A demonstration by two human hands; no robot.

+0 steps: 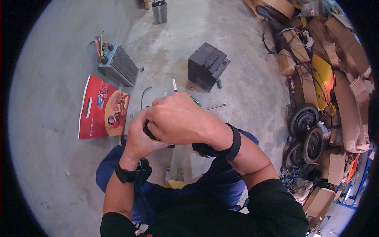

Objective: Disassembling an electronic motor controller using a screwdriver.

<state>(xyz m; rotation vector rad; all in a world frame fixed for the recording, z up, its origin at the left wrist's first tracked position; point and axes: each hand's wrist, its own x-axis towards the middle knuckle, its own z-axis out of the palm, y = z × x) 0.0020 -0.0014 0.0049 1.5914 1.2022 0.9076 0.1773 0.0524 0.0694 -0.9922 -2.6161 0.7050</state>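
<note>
The person sits low over the concrete floor (59, 166), knees in blue trousers (221, 179) spread apart, both hands brought together in front. Between them, mostly hidden by skin, is a small dark piece (149, 131); only a bit of it shows, too little for me to say what it is. The left hand (136, 136) is closed around it from the left and below. The right hand (175, 118) curls over the top, touching the left, with its fingertips out of my sight, so I can't tell whether they grip the piece too. A black strap (235, 142) circles the right wrist, and another the left.

Just beyond the hands a knife-like blade (175, 85) points away, and to its right lies a slim metal rod (215, 106). Past these stands a black box-shaped block (207, 65). To the left, a red cardboard carrier (94, 114) with a cut-out handle lies near a finned metal box (122, 65) sprouting coloured wires (101, 47). Farther off is a grey box (160, 14). Along the right, cardboard (347, 106) is heaped with a yellow panel (320, 81) and black wheels (303, 119).
</note>
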